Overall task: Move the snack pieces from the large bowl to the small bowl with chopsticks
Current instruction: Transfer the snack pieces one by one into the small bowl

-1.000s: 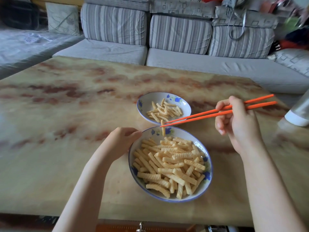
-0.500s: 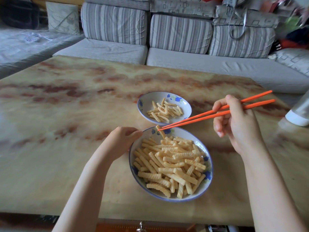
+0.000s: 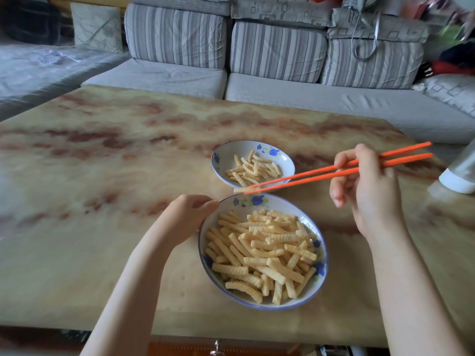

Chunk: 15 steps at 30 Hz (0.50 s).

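Note:
The large bowl (image 3: 322,255), white with blue flowers, sits near the table's front edge and is full of ridged yellow snack pieces (image 3: 264,250). Just behind it stands the small bowl (image 3: 226,156) with several pieces in it. My right hand (image 3: 370,191) grips a pair of orange chopsticks (image 3: 334,172). Their tips pinch one snack piece (image 3: 240,190), held level over the gap between the two bowls. My left hand (image 3: 187,217) holds the large bowl's left rim, thumb on the rim's edge.
The bowls stand on a marbled beige and red table (image 3: 102,201). A white-bottomed container (image 3: 460,176) sits at the table's right edge. A grey striped sofa (image 3: 277,55) runs behind the table, with a bag and clutter on its right end.
The chopsticks lifted one snack piece off the far edge of the large bowl's heap and carried it up toward the small bowl. My left hand stayed on the rim.

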{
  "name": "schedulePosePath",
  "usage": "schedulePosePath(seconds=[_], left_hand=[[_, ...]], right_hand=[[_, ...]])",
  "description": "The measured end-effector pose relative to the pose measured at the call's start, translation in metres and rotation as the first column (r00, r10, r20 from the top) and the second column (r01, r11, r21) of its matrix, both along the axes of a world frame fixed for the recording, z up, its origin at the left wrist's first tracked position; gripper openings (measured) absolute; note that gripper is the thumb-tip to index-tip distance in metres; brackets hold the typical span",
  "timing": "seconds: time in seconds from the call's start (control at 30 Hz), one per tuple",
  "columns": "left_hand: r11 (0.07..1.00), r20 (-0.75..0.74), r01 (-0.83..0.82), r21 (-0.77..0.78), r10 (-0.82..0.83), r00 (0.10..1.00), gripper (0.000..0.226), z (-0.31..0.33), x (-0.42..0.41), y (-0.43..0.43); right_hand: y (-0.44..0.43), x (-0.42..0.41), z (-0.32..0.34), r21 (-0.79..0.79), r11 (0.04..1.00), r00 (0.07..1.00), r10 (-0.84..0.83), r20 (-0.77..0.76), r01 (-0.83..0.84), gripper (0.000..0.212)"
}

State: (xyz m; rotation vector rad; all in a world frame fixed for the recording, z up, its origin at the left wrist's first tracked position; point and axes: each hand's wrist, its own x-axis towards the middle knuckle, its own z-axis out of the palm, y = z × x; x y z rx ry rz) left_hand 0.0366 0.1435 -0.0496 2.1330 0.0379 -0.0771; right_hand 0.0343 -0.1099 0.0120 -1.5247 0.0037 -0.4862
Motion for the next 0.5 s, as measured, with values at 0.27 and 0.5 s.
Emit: schedulePosePath(seconds=[0.27, 0.5], left_hand=[[1.0, -0.012, 0.002, -0.03, -0.002, 1.0, 0.021, 0.0, 0.001, -0.001], [0.999, -0.01, 0.003, -0.032, -0.003, 1.0, 0.02, 0.001, 0.0, 0.0]], right_hand=[[0.001, 0.012, -0.014, 0.08, 0.983, 0.985, -0.171, 0.036, 0.168, 0.04], [0.0, 0.013, -0.018, 0.023, 0.989, 0.988, -0.147, 0.04, 0.147, 0.042]])
